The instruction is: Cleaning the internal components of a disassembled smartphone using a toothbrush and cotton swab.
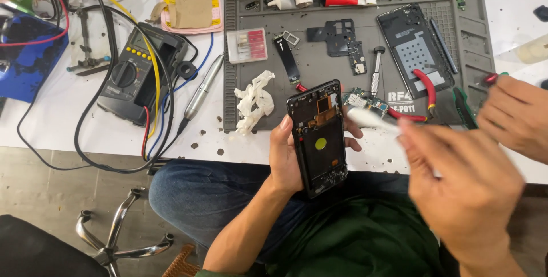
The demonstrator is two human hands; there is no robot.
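Note:
My left hand grips an opened black phone frame over my lap, its inside facing up with a yellow round spot in the middle. My right hand is blurred to the right of the phone and holds a white stick-like tool whose tip points toward the phone's upper right corner. What kind of tool it is cannot be made out.
Another person's hand reaches in from the right by a green-handled tool. On the grey work mat lie a phone back cover, red-handled pliers, a small circuit board, crumpled tissue and small parts. A multimeter with cables sits to the left.

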